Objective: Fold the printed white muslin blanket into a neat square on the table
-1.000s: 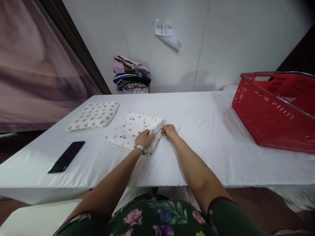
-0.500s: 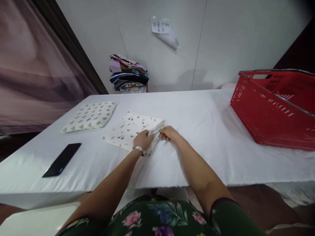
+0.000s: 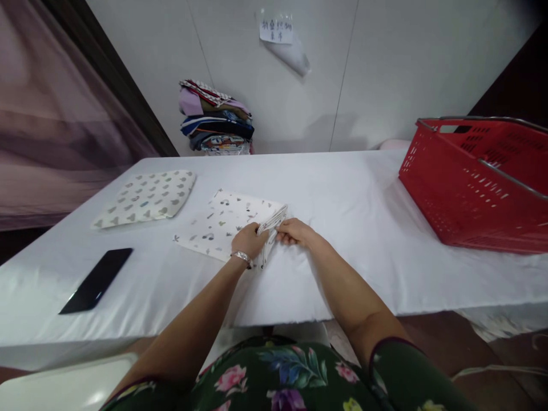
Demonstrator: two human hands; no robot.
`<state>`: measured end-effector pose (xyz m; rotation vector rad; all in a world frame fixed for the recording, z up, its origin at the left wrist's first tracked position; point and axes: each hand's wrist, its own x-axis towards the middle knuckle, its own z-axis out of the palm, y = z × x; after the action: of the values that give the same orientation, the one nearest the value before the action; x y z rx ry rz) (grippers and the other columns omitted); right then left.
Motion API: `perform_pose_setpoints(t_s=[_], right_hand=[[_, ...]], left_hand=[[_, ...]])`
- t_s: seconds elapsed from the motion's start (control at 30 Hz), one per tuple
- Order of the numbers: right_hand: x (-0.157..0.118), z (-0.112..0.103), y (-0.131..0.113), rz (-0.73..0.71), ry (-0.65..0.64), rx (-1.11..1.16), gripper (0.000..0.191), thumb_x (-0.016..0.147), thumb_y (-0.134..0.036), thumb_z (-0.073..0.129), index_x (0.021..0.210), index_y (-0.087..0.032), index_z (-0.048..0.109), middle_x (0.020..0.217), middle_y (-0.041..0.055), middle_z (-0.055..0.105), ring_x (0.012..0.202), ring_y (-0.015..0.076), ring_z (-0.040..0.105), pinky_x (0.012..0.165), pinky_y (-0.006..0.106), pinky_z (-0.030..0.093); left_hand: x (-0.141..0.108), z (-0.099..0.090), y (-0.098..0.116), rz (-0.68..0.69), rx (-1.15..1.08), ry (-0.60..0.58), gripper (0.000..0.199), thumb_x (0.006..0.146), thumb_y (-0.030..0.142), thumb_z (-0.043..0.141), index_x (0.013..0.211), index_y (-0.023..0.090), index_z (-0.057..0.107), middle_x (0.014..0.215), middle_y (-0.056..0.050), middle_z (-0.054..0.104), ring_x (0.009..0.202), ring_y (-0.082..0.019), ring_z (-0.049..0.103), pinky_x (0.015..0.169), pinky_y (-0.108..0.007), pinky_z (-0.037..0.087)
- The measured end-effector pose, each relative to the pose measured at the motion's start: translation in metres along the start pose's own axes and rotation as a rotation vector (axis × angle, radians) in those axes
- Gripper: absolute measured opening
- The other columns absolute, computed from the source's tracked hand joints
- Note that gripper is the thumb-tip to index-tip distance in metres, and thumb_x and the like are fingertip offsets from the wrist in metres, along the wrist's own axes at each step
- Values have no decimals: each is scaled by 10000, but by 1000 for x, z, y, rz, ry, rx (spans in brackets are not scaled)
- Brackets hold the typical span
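A white cloth (image 3: pixel 226 220) with small grey and coloured prints lies folded in layers on the table in front of me. My left hand (image 3: pixel 249 242) grips its right part, thumb over the stacked layers and a bracelet at the wrist. At the right edge, my right hand (image 3: pixel 295 233) pinches the folded layers between thumb and fingers. The fingertips of my left hand are partly hidden by the cloth. Left of it lies another folded cloth (image 3: pixel 148 198), cream with a grey pattern, touched by neither hand.
A black phone (image 3: pixel 97 281) lies at the left of the white-covered table (image 3: pixel 342 274). The red basket (image 3: pixel 471 188) stands on the right. A pile of folded fabrics (image 3: pixel 216 120) rises at the back, below a paper sign (image 3: pixel 276 29) on the wall.
The view has shifted slightly, so background things sit a little higher and further left. Both hands keep hold of the cloth, with hardly any movement.
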<state>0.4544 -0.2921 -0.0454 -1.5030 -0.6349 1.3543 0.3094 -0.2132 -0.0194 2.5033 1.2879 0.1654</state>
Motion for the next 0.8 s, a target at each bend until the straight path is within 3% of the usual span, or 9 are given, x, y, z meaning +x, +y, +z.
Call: perform_pose_setpoints(t_s=[0.1,0.3,0.43,0.67,0.8], right_hand=[[-4,3,3,24,-115,12,137,803,-172,542,674,-128,554,547,-3,640,332,50,485,264,144,238],[-4,8,4,-13,23,-79,204,771,-129,544,570,-142,510,388,-47,531,284,44,422,261,146,222],[-8,5,2,19,-31,-91,160,779,-131,542,619,-133,537,412,-32,563,304,57,463,273,145,250],[-11,-1,-2,77,-77,127,186,852,-224,492,712,-113,545,566,31,657,332,69,511,262,150,235],[-7,1,-2,90,-34,167,195,865,-236,476,728,-112,539,543,27,646,329,61,498,265,144,222]], left_hand=[[0,0,1,10,-2,-3,336,762,511,428,854,239,601,880,-37,666,792,-201,595,607,-275,373],[-1,1,2,12,-12,12,303,760,483,451,873,244,600,901,-27,663,822,-192,591,641,-268,382],[-2,2,1,23,-19,13,307,754,487,457,876,240,592,869,-21,655,796,-181,581,619,-262,369],[-4,3,0,62,-74,27,368,796,543,393,759,222,569,799,-20,640,732,-160,566,579,-256,335],[-3,4,0,74,-61,37,364,836,497,347,744,223,568,833,-27,641,769,-162,569,602,-260,338]])
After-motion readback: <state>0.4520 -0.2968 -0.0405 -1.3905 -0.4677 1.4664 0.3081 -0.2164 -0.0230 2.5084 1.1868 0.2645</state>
